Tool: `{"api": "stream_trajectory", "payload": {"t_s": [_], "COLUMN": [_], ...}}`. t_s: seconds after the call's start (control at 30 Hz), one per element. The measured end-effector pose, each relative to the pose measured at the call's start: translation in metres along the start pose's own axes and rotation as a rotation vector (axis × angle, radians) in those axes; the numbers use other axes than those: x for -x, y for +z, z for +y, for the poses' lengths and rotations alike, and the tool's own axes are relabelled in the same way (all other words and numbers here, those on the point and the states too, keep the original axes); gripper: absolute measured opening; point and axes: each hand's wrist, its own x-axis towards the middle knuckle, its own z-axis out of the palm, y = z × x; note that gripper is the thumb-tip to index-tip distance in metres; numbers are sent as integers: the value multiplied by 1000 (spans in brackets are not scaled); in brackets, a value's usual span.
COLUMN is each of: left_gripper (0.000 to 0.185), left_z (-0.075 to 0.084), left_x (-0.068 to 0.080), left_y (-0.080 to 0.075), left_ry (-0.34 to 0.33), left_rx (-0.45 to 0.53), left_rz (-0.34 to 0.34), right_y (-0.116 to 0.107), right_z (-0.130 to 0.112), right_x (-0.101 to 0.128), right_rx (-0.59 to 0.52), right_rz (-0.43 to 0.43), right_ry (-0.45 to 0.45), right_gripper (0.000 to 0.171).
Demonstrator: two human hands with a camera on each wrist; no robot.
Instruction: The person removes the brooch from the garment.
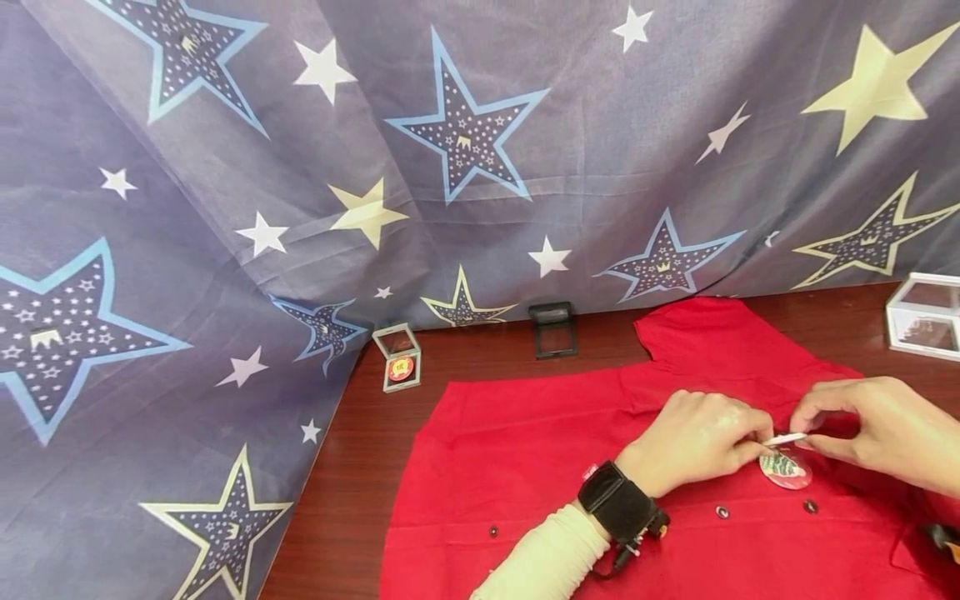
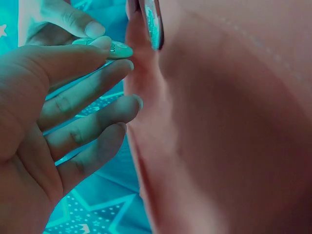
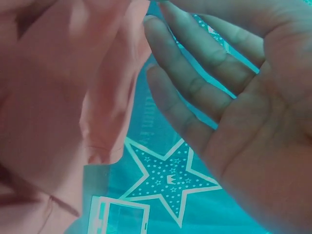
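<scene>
A red short-sleeved shirt (image 1: pixel 525 450) lies spread on the table. Over its chest my left hand (image 1: pixel 697 442) pinches a small round badge (image 1: pixel 786 438), seen edge-on, between thumb and index finger. From the other side my right hand (image 1: pixel 877 425) pinches the same badge by its right end. In the left wrist view the held badge (image 2: pixel 122 49) shows a printed face, and the other left fingers (image 2: pixel 97 119) are spread loosely. Just below, a second round badge (image 1: pixel 786 469) with a green and red print sits on the shirt. The right wrist view cuts off the right fingertips' grip.
At the back left, an open grey case (image 1: pixel 401 371) holds a red and yellow badge. A black open case (image 1: pixel 555 340) stands behind the shirt, and a white clear-windowed case (image 1: pixel 926 317) at the far right. A star-patterned curtain (image 1: pixel 570 100) hangs behind the brown table (image 1: pixel 337 483).
</scene>
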Motion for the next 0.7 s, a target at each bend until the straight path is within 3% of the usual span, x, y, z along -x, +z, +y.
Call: {"api": "stream_trajectory", "payload": {"t_s": [0.2,0.37,0.47,0.7], "left_gripper": [5,5,7,13], "left_z": [2,3,3,5], "left_x": [14,27,35,57], "left_y": [-12,-21,-26,-40], "left_ry": [5,9,5,27], "left_rx": [-38,-73,-88,-76], "left_rz": [61,141,189,322], "right_y": [-5,-8,-10,-19], "right_z": [-12,-23,-31,-54], "right_x": [-7,-15,-20,-30], "right_rx": [4,-38,-42,-4], "right_rz": [0,31,70,136], "right_ry": [-9,-34,-52,-71], "right_gripper": [64,18,36,38]}}
